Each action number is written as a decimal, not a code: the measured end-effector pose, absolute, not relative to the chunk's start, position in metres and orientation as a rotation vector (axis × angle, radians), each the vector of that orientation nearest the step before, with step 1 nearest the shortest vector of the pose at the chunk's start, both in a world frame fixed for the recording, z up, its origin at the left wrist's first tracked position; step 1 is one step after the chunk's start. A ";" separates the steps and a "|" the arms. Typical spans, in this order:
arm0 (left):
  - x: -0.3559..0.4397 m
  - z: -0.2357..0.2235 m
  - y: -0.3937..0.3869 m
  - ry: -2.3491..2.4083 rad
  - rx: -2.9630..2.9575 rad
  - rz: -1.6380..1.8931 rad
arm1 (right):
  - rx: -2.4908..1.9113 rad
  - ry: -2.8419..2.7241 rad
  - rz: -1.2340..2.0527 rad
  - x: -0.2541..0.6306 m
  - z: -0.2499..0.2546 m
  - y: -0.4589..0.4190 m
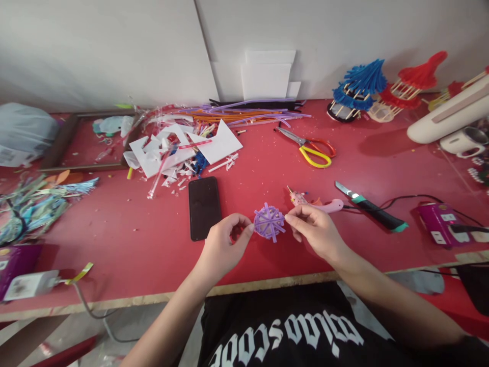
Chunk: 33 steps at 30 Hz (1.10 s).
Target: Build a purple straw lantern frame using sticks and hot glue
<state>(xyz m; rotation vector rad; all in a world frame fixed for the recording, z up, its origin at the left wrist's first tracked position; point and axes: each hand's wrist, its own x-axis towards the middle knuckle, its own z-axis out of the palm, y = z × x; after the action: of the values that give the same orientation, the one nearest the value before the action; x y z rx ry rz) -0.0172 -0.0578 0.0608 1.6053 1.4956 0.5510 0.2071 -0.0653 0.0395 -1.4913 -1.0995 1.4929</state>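
Observation:
Between my hands is a small round piece made of purple pipe cleaners, with strips crossing it like spokes over a pale base. My left hand pinches its left edge between thumb and forefinger. At the opposite edge, the fingertips of my right hand are closed on it. A pink glue gun lies just beyond my right hand, partly hidden by it. The black phone rests flat beside my left hand. Farther right is a utility knife with its blade out.
Scissors with red and yellow handles lie open on the red table. Paper scraps and pipe cleaners crowd the back. Blue and red tiered models stand back right. A purple power socket sits right.

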 end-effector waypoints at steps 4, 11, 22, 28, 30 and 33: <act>-0.017 0.062 -0.057 1.500 1.610 0.548 | -1.501 -1.103 1.490 0.206 0.040 -0.066; -0.020 0.060 -0.060 1.496 1.616 0.515 | -1.518 -1.345 1.229 0.227 0.047 -0.068; -0.013 0.065 -0.069 1.444 1.949 0.814 | -1.708 -2.384 0.261 0.315 0.020 -0.071; -0.001 0.076 -0.055 1.409 2.127 0.835 | -1.554 -2.311 0.330 0.303 0.010 -0.068; 0.004 0.081 -0.051 1.395 2.182 0.775 | -1.516 -2.264 0.324 0.301 0.007 -0.070; 0.010 0.087 -0.048 1.398 2.231 0.685 | -1.415 -2.101 0.369 0.301 0.005 -0.078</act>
<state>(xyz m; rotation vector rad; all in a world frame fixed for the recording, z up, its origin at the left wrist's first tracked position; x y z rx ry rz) 0.0102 -0.0478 0.0867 2.2314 1.3982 0.6848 0.3007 -0.0783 0.0051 -1.4148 -2.1011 0.3686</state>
